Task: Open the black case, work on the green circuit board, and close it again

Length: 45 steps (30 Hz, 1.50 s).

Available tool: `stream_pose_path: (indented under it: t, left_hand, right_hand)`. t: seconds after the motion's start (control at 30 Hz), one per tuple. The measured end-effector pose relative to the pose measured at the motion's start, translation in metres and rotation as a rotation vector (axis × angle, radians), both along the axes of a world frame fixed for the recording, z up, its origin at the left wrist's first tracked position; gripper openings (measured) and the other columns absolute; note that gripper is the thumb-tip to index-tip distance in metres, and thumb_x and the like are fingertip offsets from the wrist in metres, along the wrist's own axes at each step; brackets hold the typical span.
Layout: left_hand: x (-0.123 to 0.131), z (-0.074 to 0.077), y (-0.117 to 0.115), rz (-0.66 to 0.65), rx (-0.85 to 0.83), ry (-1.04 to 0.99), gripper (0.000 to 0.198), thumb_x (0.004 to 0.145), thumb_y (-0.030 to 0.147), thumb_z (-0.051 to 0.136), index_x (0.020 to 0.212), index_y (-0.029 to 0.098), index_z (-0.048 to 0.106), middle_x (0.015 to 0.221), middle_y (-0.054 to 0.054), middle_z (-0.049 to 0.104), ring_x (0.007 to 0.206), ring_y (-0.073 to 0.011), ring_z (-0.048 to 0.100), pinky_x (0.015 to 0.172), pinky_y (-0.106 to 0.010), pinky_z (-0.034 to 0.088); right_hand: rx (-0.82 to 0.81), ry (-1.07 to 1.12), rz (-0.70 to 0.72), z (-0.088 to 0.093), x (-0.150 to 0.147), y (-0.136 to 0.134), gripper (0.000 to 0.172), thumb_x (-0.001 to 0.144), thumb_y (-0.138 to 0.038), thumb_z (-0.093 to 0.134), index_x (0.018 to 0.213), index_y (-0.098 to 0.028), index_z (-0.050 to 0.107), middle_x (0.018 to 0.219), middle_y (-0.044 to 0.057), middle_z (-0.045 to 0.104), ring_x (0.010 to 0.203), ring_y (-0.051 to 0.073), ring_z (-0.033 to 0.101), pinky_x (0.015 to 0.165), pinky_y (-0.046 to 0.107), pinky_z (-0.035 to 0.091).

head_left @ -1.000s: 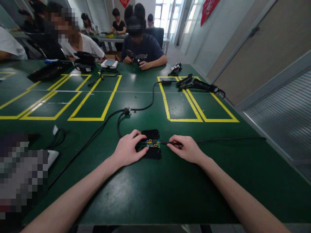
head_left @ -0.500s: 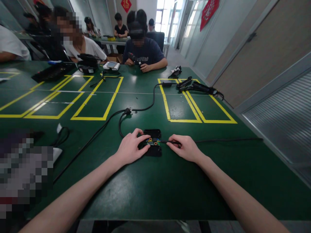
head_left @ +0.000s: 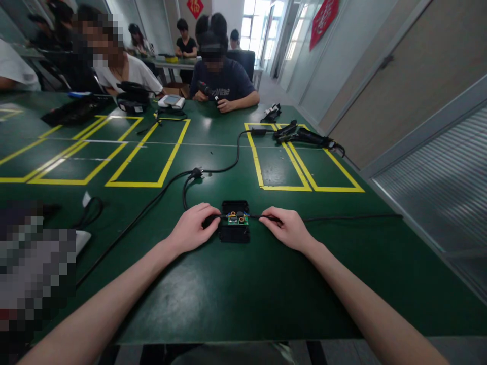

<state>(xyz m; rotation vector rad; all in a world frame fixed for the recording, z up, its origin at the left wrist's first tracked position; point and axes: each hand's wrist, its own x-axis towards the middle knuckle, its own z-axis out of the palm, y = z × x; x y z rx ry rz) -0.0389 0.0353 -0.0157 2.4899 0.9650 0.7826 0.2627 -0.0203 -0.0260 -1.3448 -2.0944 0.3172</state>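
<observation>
A small green circuit board (head_left: 238,219) with copper coils lies across an opened black plastic case (head_left: 235,234), whose two halves rest on the table above and below it. Black cable leaves the board on both sides. My left hand (head_left: 196,225) is closed on the cable at the board's left end, thumb and fingers pinching it. On the other side, my right hand (head_left: 285,225) pinches the right cable (head_left: 353,218) a short way from the board. That cable runs on to the right over the table.
A black plug (head_left: 197,173) and its cord lie beyond my left hand. Farther off, black hand-held devices (head_left: 304,136) rest by yellow tape outlines (head_left: 287,188). A person (head_left: 226,81) sits opposite, holding a dark tool. A pixelated object (head_left: 38,274) is at the left.
My left hand has moved left off the board and now grips the cable there, so the board shows fully. My right hand keeps its hold. The view has shifted slightly.
</observation>
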Motion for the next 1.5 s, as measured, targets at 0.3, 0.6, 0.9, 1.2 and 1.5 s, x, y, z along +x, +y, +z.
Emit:
stream_pose_path:
  t: [0.3,0.6,0.9,1.2,1.5]
  left_hand:
    - [-0.008,0.01,-0.003,-0.068,0.15,-0.092,0.019,0.096,0.019,0.053,0.083,0.017,0.067,0.072,-0.001,0.065,0.063,-0.0129,0.059,0.06,-0.024,0.044]
    - [-0.01,0.009,-0.008,-0.096,0.081,-0.025,0.019,0.092,0.02,0.052,0.079,0.018,0.066,0.07,0.0,0.065,0.06,-0.0112,0.059,0.058,-0.022,0.042]
    - [-0.008,0.009,-0.008,-0.13,0.066,0.07,0.019,0.095,0.02,0.052,0.085,0.018,0.068,0.075,-0.001,0.065,0.065,-0.0126,0.061,0.059,-0.022,0.044]
    - [-0.005,0.008,-0.011,-0.201,0.135,0.103,0.021,0.105,0.026,0.052,0.11,0.018,0.071,0.093,-0.006,0.073,0.081,-0.0172,0.068,0.069,-0.027,0.054]
    - [-0.004,0.009,-0.011,-0.242,0.135,0.094,0.025,0.105,0.024,0.051,0.112,0.018,0.074,0.085,-0.005,0.07,0.072,-0.0153,0.066,0.064,-0.025,0.052]
  right_hand:
    - [0.028,0.02,0.127,0.006,-0.008,-0.011,0.029,0.105,-0.037,0.055,0.088,-0.019,0.068,0.064,-0.001,0.06,0.051,0.011,0.05,0.053,0.024,0.037]
    - [-0.068,0.002,0.156,0.008,-0.01,-0.014,0.02,0.1,-0.033,0.06,0.087,-0.02,0.067,0.067,-0.001,0.063,0.053,0.012,0.054,0.054,0.024,0.039]
    - [-0.084,-0.041,0.107,0.006,-0.007,-0.012,0.019,0.099,-0.029,0.061,0.11,-0.021,0.074,0.068,-0.001,0.067,0.054,0.012,0.058,0.056,0.024,0.041]
    - [0.083,-0.006,0.226,0.007,-0.017,-0.009,0.026,0.107,-0.029,0.055,0.096,-0.021,0.077,0.093,0.008,0.076,0.085,0.02,0.069,0.075,0.034,0.052]
    - [0.092,0.03,0.245,0.004,-0.019,-0.01,0.028,0.107,-0.031,0.056,0.094,-0.021,0.079,0.093,0.009,0.074,0.083,0.02,0.067,0.075,0.035,0.057]
